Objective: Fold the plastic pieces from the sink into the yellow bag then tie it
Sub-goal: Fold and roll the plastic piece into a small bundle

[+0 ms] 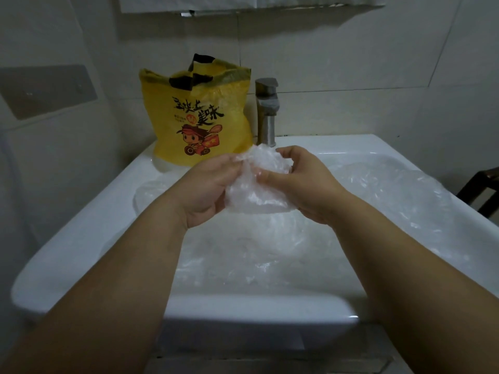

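Fingers (229, 164) of your L hand (209, 186) curl on the left edge of the crumpled plastic piece (256, 194), yellow bag (199, 125) upright behind on the sink (81, 228) back rim. R hand (302, 182) pinches the piece's right side, thumb & fingers clamped. Piece hangs above basin; loose plastic (383, 203) lies inside, right.

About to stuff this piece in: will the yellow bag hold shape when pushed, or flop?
The yellow bag looks thin and crinkled, so its walls likely buckle. It stands on the glossy sink ledge beside the faucet, so it may slide or tip. Perhaps steady it with the left hand while the right hand feeds the plastic piece.
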`<move>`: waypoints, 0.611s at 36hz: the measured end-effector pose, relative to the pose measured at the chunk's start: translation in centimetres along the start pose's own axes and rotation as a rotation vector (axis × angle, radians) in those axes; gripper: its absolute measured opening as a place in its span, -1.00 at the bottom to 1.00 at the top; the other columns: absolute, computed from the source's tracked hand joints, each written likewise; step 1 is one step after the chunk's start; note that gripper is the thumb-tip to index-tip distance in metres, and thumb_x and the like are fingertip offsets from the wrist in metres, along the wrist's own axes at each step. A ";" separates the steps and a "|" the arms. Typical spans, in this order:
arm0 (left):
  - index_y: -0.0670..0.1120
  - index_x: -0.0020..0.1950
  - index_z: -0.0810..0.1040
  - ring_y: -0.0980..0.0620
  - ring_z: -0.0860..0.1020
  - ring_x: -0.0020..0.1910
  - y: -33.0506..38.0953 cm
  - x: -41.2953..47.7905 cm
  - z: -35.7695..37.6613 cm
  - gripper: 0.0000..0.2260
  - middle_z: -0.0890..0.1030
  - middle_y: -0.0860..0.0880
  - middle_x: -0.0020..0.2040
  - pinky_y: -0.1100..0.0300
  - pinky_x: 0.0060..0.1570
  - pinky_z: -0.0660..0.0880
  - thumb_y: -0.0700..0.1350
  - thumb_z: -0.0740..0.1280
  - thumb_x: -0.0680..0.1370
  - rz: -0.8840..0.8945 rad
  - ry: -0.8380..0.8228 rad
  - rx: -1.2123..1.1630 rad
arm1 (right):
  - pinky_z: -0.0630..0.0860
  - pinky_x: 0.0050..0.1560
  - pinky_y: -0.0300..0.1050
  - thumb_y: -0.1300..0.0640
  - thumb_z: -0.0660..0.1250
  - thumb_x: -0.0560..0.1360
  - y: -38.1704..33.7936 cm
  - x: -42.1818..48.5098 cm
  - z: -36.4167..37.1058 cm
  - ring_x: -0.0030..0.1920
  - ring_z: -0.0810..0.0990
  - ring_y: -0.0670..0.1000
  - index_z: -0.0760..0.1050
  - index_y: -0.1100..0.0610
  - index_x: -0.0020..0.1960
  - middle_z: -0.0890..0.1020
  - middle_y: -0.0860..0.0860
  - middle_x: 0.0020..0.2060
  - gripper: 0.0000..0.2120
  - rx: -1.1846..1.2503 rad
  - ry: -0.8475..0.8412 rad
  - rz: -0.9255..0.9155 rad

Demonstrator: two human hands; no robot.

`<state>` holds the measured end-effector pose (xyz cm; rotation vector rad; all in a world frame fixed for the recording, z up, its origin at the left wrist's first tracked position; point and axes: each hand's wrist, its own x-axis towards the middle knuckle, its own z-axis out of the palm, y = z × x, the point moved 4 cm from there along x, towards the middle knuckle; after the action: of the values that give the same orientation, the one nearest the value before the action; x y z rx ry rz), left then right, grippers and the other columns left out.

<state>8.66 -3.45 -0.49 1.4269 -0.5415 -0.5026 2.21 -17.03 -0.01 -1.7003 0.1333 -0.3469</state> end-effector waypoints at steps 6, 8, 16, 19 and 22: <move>-0.21 0.16 0.59 -0.08 0.66 0.01 0.0 0.0 0.1 -0.61 0.67 -0.20 0.07 0.01 0.02 0.60 0.07 0.24 0.57 -0.061 0.023 0.003 | 0.61 -0.17 -0.17 0.02 0.54 0.33 0.1 -0.3 0.3 -0.12 0.61 -0.03 0.36 0.00 0.18 0.56 -0.06 -0.08 -0.48 -0.195 -0.051 0.004; -0.18 0.13 0.60 -0.08 0.67 -0.01 0.1 -0.3 0.4 -0.47 0.69 -0.14 0.02 0.01 0.01 0.61 0.22 0.26 0.41 -0.100 -0.050 0.008 | 0.60 -0.12 -0.13 -0.01 0.55 0.31 0.2 -0.3 0.4 -0.04 0.61 0.02 0.34 0.03 0.28 0.57 0.02 0.04 -0.37 -0.265 -0.061 0.000; -0.15 0.15 0.60 -0.10 0.65 0.05 0.0 0.1 -0.5 -0.82 0.68 -0.14 0.07 0.06 0.04 0.58 -0.15 0.30 0.60 -0.004 0.140 0.064 | 0.58 -0.12 -0.17 0.07 0.51 0.37 0.0 0.2 -0.2 0.08 0.59 0.11 0.07 0.01 0.52 0.52 0.09 0.18 -0.13 0.032 0.002 0.048; -0.09 0.14 0.59 -0.04 0.63 0.03 0.4 0.4 -1.2 -0.85 0.66 -0.13 0.12 0.09 0.10 0.49 -0.14 0.30 0.60 0.047 0.244 -0.111 | 0.57 0.09 0.04 -0.04 0.50 0.29 0.6 0.1 0.6 0.27 0.45 0.23 0.08 0.07 0.54 0.42 0.17 0.34 -0.04 0.261 -0.121 0.251; -0.10 0.17 0.57 -0.05 0.66 0.02 0.3 0.4 -0.9 -0.83 0.68 -0.12 0.09 0.08 0.08 0.56 -0.15 0.28 0.61 0.065 0.249 -0.115 | 0.58 0.10 0.03 0.05 0.44 0.43 1.1 -0.3 2.1 0.12 0.59 0.17 0.38 0.24 0.35 0.57 0.18 0.19 -0.43 0.311 -0.246 0.314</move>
<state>9.53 -3.03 -0.25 1.3341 -0.3521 -0.2943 2.69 -15.15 -1.38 -1.3739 0.1533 0.0753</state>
